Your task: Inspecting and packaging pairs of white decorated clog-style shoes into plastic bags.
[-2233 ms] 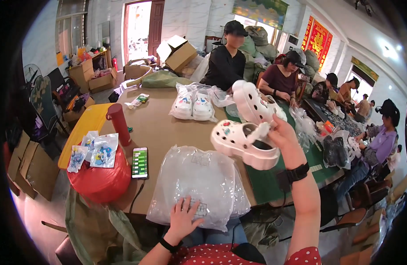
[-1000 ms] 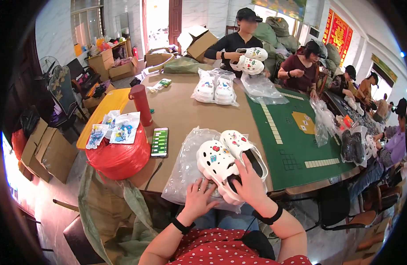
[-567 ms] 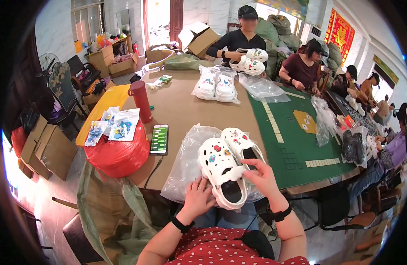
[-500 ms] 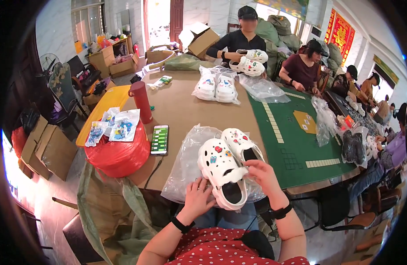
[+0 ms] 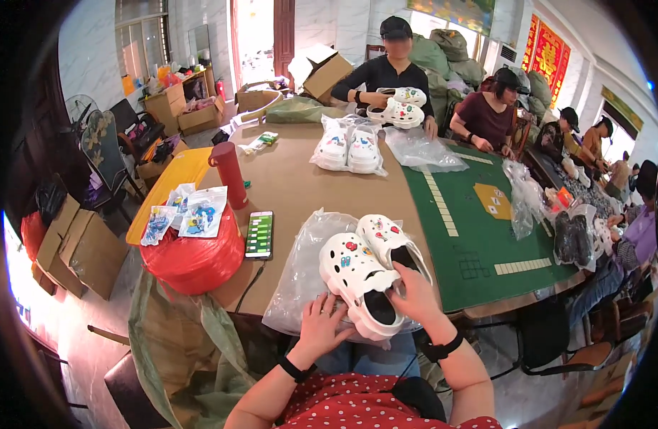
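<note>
A pair of white clogs point(image 5: 349, 270) with colourful charms on their perforated tops lies side by side in front of me, toes pointing away. Under them spreads a clear plastic bag point(image 5: 292, 286). My left hand point(image 5: 322, 327) rests with fingers spread against the left clog's outer side, thumb near its heel. Between the two clogs, my right hand point(image 5: 417, 293) grips the left clog by the inner edge of its foot opening, the fingertips partly hidden. The second clog point(image 5: 383, 234) sits just beyond, at its right.
A phone point(image 5: 259, 234), red twine roll point(image 5: 193, 261) topped with charm packets point(image 5: 202, 212), and red bottle point(image 5: 229, 174) stand left. Bagged white clogs point(image 5: 349, 146) lie farther back. A green mat point(image 5: 479, 243) covers the table's right side. Across it, a co-worker point(image 5: 389, 75) holds clogs.
My right hand has moved down and left, from the left clog's strap to the inner edge of its opening. My left hand stays beside that clog. The co-worker's clogs have lowered slightly.
</note>
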The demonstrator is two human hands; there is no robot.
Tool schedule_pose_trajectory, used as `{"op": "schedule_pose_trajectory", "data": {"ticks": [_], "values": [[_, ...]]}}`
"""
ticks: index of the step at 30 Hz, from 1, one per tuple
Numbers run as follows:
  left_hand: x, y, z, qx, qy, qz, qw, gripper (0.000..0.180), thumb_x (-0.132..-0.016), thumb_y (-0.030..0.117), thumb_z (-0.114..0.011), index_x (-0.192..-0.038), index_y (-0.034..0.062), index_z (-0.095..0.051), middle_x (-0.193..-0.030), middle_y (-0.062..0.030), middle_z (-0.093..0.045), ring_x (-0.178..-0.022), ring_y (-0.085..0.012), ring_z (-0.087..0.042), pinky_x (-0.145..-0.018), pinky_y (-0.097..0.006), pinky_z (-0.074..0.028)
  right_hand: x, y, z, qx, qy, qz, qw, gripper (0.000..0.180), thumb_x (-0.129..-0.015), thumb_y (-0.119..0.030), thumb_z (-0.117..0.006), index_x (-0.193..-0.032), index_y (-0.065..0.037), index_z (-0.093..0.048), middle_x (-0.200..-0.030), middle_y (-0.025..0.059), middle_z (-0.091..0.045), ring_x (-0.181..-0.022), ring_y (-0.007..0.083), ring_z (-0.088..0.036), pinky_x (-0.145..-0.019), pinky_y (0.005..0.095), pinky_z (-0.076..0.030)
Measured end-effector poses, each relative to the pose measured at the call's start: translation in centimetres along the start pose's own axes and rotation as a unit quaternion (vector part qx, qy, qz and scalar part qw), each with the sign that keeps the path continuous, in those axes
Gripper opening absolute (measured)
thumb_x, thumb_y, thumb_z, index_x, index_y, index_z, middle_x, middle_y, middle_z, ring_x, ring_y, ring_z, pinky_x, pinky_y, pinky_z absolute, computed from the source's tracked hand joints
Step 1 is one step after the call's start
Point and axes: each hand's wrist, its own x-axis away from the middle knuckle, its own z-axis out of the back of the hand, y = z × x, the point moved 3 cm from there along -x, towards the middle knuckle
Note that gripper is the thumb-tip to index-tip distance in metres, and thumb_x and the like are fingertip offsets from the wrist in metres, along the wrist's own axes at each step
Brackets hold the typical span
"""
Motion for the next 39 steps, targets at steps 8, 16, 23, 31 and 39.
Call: {"op": "schedule_pose_trajectory", "data": {"ticks": [8, 16, 23, 31, 39], "values": [[0.3, -0.2, -0.2, -0.022, 0.005, 0.005, 1.000, 0.063, -0.081, 0.049, -0.069, -0.132, 0.0134, -0.060, -0.145, -0.0184, -0.046, -0.134, -0.0377, -0.039, -0.107, -0.052, -0.029, 1.0, -1.7, -0.4, 0.038, 0.086, -0.007, 0.996, 0.048, -0.081, -0.013, -0.073, -0.125, -0.005, -0.056, -0.101, 0.0155, -0.067, -0.086, 0.0348, -0.067, -0.075, 0.0410, -0.052], [0.0, -0.1, -0.4, -0.001, 0.017, -0.003, 1.000, 0.065, -0.079, 0.049, -0.071, -0.130, 0.0101, -0.060, -0.145, -0.0205, -0.045, -0.134, -0.0385, -0.039, -0.108, -0.053, -0.028, 1.4, 0.5, 2.4, -0.198, -0.066, -0.081, 0.975, 0.067, -0.088, -0.015, -0.073, -0.146, -0.006, -0.042, -0.140, 0.0142, -0.050, -0.107, 0.0264, -0.062, -0.081, 0.0365, -0.055], [-0.1, 0.1, 0.5, -0.011, 0.007, 0.007, 1.000, 0.065, -0.079, 0.047, -0.072, -0.132, 0.0110, -0.059, -0.143, -0.0202, -0.048, -0.133, -0.0379, -0.040, -0.108, -0.051, -0.029, 3.5, -3.9, 10.2, -0.231, -0.017, -0.114, 0.966, 0.040, -0.088, -0.005, -0.069, -0.127, -0.004, -0.062, -0.133, 0.0088, -0.061, -0.079, 0.0081, -0.065, -0.064, 0.0206, -0.049], [0.0, 0.1, 0.3, -0.022, -0.001, 0.005, 1.000, 0.065, -0.079, 0.048, -0.071, -0.133, 0.0133, -0.059, -0.144, -0.0197, -0.047, -0.134, -0.0370, -0.039, -0.108, -0.051, -0.029, 0.6, -2.2, 6.2, -0.022, 0.023, -0.018, 0.999, 0.044, -0.082, -0.035, -0.077, -0.112, -0.003, -0.068, -0.094, 0.0126, -0.069, -0.090, 0.0309, -0.064, -0.076, 0.0395, -0.052], [-0.2, 0.2, 0.3, -0.035, -0.038, 0.019, 0.998, 0.062, -0.079, 0.046, -0.072, -0.131, 0.0136, -0.061, -0.145, -0.0193, -0.046, -0.136, -0.0356, -0.038, -0.108, -0.050, -0.029, -3.2, -0.2, 1.8, -0.050, -0.194, 0.015, 0.980, 0.056, -0.077, -0.044, -0.074, -0.106, 0.002, -0.061, -0.091, 0.0250, -0.067, -0.090, 0.0408, -0.066, -0.079, 0.0462, -0.052]]}}
